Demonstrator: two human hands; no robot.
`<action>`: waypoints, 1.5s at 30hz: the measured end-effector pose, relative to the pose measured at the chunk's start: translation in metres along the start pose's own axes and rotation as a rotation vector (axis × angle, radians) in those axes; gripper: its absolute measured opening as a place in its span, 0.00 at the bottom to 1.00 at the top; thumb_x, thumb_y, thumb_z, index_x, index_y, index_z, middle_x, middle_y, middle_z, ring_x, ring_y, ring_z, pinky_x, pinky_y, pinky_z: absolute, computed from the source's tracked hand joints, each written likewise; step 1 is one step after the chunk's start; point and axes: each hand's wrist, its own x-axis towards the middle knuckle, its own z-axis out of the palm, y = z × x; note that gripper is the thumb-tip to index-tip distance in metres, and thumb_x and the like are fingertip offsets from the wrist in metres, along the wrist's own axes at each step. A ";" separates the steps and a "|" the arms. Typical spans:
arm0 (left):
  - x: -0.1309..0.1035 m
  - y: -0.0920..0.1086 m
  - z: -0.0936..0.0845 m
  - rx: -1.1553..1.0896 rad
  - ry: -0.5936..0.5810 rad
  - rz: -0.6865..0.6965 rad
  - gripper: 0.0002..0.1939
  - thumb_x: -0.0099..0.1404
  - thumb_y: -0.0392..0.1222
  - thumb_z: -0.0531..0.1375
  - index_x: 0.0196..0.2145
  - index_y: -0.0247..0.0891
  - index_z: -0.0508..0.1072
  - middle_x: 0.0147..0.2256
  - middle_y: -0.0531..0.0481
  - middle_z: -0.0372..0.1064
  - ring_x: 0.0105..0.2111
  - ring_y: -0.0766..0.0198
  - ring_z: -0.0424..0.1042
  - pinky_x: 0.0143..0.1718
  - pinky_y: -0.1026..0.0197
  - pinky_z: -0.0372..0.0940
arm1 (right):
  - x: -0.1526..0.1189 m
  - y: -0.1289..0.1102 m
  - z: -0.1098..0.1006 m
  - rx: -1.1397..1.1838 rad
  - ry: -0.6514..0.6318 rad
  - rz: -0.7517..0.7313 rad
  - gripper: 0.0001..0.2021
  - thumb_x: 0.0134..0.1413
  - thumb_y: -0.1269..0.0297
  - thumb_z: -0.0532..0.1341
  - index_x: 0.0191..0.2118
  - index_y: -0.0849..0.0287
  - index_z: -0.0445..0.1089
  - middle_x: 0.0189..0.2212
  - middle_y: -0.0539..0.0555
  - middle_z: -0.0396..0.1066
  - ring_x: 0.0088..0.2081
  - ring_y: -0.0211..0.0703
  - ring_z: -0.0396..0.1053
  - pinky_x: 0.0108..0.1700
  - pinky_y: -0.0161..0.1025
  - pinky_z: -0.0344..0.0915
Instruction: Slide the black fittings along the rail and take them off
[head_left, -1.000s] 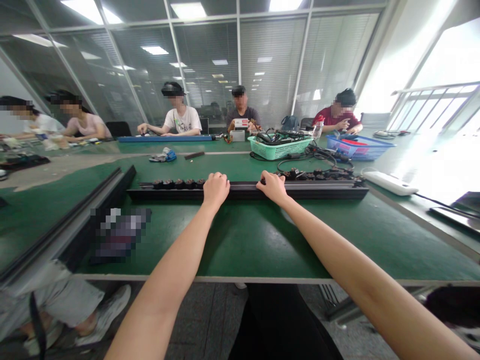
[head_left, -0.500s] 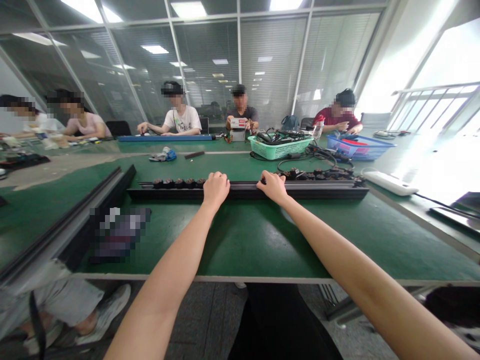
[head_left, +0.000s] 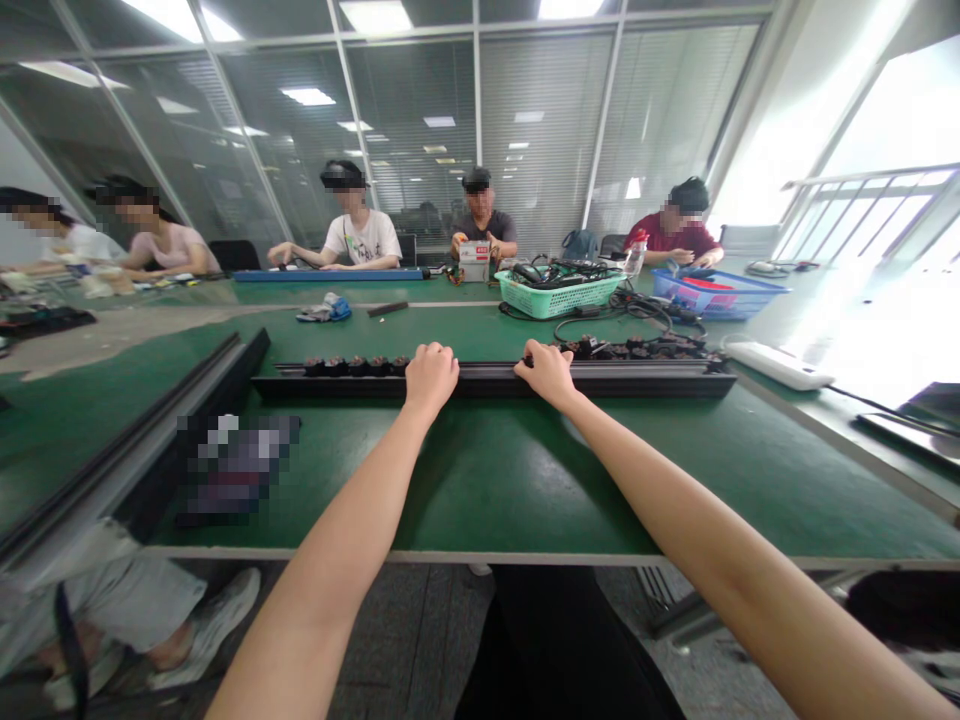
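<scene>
A long, black, channel-shaped rail [head_left: 491, 386] lies crosswise beneath both hands on the green tabletop [head_left: 487, 490]. The left hand [head_left: 431, 380] curls over it, fingers bent down; whether they grip anything is hidden. To that hand's left, small black parts with coppery tops [head_left: 358, 367] sit in a row along the channel, which probably keeps them lined up. The right hand [head_left: 547, 374] is partly closed, thumb and fingers bent at the rail; what they hold, if anything, cannot be told. The two hands' spacing likely steadies the rail. Loose black parts [head_left: 637, 348] lie just beyond the right hand, seemingly within easy reach.
</scene>
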 end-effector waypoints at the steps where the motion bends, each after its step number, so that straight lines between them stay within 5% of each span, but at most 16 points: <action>1: 0.000 0.000 0.000 0.001 0.001 -0.001 0.16 0.77 0.40 0.52 0.47 0.39 0.79 0.50 0.40 0.74 0.54 0.49 0.68 0.49 0.53 0.71 | 0.000 0.000 0.000 -0.002 -0.001 0.003 0.08 0.62 0.62 0.57 0.42 0.57 0.70 0.40 0.59 0.76 0.45 0.55 0.68 0.46 0.44 0.49; 19: -0.001 0.000 -0.001 -0.002 -0.012 -0.001 0.16 0.77 0.40 0.52 0.47 0.39 0.79 0.50 0.40 0.74 0.54 0.49 0.68 0.48 0.54 0.71 | 0.004 0.007 -0.010 -0.011 -0.057 0.006 0.10 0.59 0.55 0.60 0.41 0.55 0.69 0.37 0.54 0.78 0.41 0.52 0.71 0.49 0.45 0.47; 45: 0.000 0.000 -0.001 0.007 -0.014 -0.006 0.16 0.77 0.40 0.52 0.47 0.40 0.80 0.50 0.40 0.74 0.54 0.50 0.68 0.50 0.54 0.70 | 0.002 0.000 -0.006 -0.032 -0.039 0.057 0.08 0.61 0.58 0.59 0.41 0.56 0.69 0.40 0.56 0.78 0.41 0.52 0.71 0.49 0.47 0.49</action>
